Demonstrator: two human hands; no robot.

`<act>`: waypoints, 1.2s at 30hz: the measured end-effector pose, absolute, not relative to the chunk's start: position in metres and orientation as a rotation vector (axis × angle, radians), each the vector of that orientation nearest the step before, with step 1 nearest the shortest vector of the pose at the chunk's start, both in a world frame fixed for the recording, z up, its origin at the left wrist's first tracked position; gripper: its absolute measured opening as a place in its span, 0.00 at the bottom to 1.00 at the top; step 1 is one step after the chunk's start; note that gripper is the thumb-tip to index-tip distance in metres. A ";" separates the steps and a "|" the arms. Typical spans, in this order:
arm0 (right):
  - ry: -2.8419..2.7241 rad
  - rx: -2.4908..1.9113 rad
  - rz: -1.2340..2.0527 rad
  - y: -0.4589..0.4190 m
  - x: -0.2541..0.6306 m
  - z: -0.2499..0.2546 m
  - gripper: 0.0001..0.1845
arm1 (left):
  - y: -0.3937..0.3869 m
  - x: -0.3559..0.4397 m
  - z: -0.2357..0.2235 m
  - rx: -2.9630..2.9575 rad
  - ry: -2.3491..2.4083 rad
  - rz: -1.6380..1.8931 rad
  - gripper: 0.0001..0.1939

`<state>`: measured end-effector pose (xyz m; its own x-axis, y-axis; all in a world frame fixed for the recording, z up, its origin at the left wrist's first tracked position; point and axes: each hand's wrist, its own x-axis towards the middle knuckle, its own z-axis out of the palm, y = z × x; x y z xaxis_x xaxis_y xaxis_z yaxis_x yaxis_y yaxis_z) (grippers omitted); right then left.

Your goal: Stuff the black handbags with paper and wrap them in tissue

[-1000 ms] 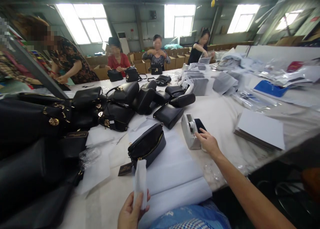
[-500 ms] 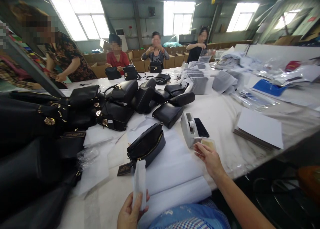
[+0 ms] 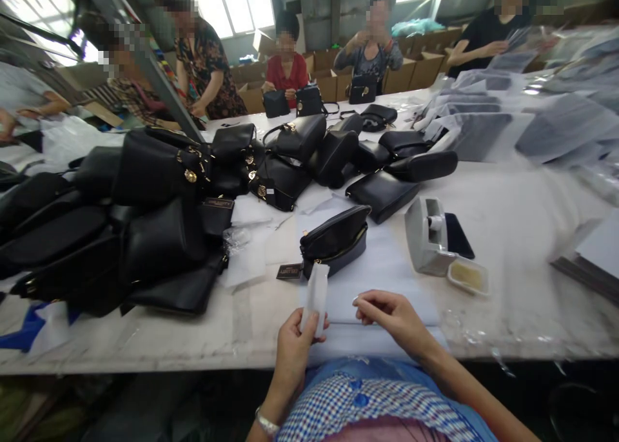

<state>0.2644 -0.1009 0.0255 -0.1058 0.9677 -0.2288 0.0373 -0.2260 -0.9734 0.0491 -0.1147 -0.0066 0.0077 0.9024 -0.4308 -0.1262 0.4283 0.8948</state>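
My left hand [image 3: 294, 345] grips a narrow strip of white foam sheet [image 3: 316, 297], held upright near the table's front edge. My right hand [image 3: 393, 318] is beside it with thumb and forefinger pinched on something too small to make out. Just behind the strip lies a small black bag [image 3: 334, 239] with a gold zip and a dark hang tag [image 3: 289, 272], resting on white foam sheets [image 3: 387, 268]. A grey tape dispenser [image 3: 427, 237] stands to the right of the bag, a dark phone [image 3: 457, 234] next to it, and a small shallow tray [image 3: 467, 277] in front.
Black bags are heaped at left [image 3: 120, 229] and mid-table [image 3: 314, 152]. Grey dust bags [image 3: 478, 126] pile up at the right. Several people work at the far side, with cardboard boxes [image 3: 333, 62] behind them. A metal pole [image 3: 159, 87] slants at left.
My right hand has come back from the tape dispenser to a spot beside the foam strip, pinched. The view has dropped and swung left, and my left hand with the strip sits higher.
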 end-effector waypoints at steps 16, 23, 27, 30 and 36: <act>-1.770 -1.358 1.340 -0.081 0.213 0.017 0.13 | -0.116 0.041 -0.001 0.945 1.283 0.951 0.19; -1.747 -1.257 1.316 -0.084 0.212 0.014 0.11 | -0.117 0.044 0.001 0.707 1.169 0.883 0.22; -1.628 -1.254 1.311 -0.084 0.205 0.000 0.10 | -0.116 0.045 0.002 0.621 1.142 0.858 0.25; -1.490 -1.185 1.402 -0.082 0.197 -0.014 0.10 | -0.114 0.046 0.003 0.582 1.126 0.846 0.35; -1.495 -1.223 1.488 -0.078 0.195 -0.018 0.11 | -0.114 0.051 -0.007 0.575 1.141 0.813 0.50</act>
